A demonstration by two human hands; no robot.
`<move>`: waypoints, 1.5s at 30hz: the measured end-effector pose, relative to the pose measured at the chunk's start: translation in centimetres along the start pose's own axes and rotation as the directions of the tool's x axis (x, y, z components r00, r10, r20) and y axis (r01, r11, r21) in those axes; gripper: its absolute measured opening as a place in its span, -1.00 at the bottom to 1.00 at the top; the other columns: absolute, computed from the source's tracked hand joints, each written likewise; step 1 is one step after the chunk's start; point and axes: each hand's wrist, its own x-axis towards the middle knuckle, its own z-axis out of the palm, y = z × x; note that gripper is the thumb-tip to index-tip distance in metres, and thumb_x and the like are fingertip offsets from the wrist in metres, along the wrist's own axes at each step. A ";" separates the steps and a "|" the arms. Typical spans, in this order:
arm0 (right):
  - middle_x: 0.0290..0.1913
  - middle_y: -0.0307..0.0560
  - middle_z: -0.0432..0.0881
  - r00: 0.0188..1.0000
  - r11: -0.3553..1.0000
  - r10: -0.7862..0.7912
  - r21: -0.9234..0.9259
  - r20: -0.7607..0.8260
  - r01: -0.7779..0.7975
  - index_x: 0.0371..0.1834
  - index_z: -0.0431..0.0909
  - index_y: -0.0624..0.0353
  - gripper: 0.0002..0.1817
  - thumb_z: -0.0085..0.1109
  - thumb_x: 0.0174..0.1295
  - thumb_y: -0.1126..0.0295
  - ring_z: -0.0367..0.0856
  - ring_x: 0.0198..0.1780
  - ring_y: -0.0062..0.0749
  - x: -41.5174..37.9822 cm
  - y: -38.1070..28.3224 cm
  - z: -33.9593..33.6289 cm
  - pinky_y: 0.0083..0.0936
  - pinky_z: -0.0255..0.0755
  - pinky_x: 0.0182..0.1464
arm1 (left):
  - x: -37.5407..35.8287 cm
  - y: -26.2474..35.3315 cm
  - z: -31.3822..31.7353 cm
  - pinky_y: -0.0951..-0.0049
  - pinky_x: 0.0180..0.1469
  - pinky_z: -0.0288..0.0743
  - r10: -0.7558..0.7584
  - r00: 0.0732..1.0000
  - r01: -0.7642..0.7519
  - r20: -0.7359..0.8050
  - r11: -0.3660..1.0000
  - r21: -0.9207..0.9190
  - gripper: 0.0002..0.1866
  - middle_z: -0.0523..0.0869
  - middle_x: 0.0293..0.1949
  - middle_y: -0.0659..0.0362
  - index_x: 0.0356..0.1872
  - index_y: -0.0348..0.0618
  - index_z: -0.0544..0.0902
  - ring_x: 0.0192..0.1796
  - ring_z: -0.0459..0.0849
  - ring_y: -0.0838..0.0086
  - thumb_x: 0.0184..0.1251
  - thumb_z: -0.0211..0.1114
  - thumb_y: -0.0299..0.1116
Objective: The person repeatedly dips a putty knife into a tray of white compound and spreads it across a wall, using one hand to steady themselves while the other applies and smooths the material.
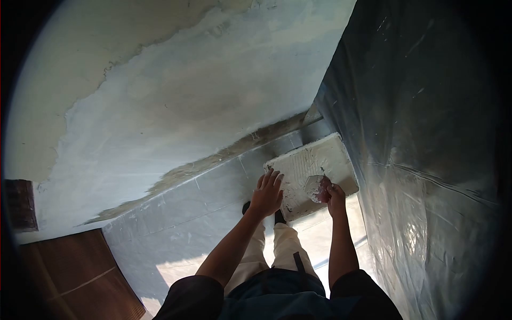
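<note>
A wide, shallow paint tray (345,184) with ridges and white putty smeared over it lies below me. My right hand (336,199) grips a putty scraper (318,189), reddish near the fingers and coated with white toward its other side. The scraper is over the right middle of the tray. My left hand (267,195) is at the tray's left edge, fingers stretched out and apart, nothing held in it. Its fingertips overlap the tray's upper left corner in this view.
A wall (176,101) with a large whitish patch rises ahead, its lower edge bare and rough. Plastic sheeting (421,186) hangs on the right. Grey tiles (176,213) cover the floor, partly sunlit. A brown panel (80,277) stands at lower left.
</note>
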 end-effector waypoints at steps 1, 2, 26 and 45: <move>-0.18 -0.12 0.61 0.999 0.999 -0.034 0.028 0.038 0.033 -0.06 0.51 0.30 -0.83 0.08 0.35 0.47 0.60 -0.16 -0.44 0.1 -0.6 0.4 -0.44 0.52 -0.08 | 0.3 0.2 -1.3 0.04 0.46 0.09 -0.022 0.999 0.023 -0.028 1.000 0.009 -0.42 0.35 0.31 -0.06 0.26 -0.25 0.34 0.47 0.18 0.06 0.19 0.25 -0.40; -0.15 -0.10 0.61 0.998 0.998 -0.029 0.057 0.061 0.025 -0.04 0.49 0.30 -0.82 0.06 0.36 0.47 0.60 -0.14 -0.42 0.4 -1.3 0.9 -0.42 0.52 -0.04 | 0.4 0.3 -2.7 0.04 0.46 0.09 -0.024 0.997 0.027 -0.067 0.999 0.035 -0.42 0.35 0.31 -0.06 0.26 -0.25 0.34 0.47 0.18 0.06 0.19 0.25 -0.40; 0.08 0.06 0.60 0.770 0.945 -0.221 0.326 0.599 0.018 0.17 0.38 0.27 -0.67 -0.05 0.34 0.63 0.64 0.09 -0.10 -8.6 -8.9 32.9 -0.22 0.60 0.15 | -6.4 -7.3 -27.3 0.05 0.45 0.11 -0.026 0.864 0.158 -0.502 0.962 0.222 -0.43 0.33 0.33 -0.02 0.28 -0.20 0.33 0.47 0.18 0.09 0.22 0.23 -0.40; -0.02 -0.05 0.61 0.605 0.707 -0.696 0.221 0.387 0.672 0.13 0.44 0.38 -0.72 -0.05 0.48 0.43 0.58 -0.01 -0.46 -24.5 -7.0 47.8 -0.47 0.45 0.16 | -11.2 -12.7 -39.2 0.02 0.46 0.08 0.392 0.761 -0.105 -0.516 0.860 0.499 -0.45 0.36 0.35 0.01 0.23 -0.22 0.42 0.46 0.22 0.10 0.14 0.22 -0.42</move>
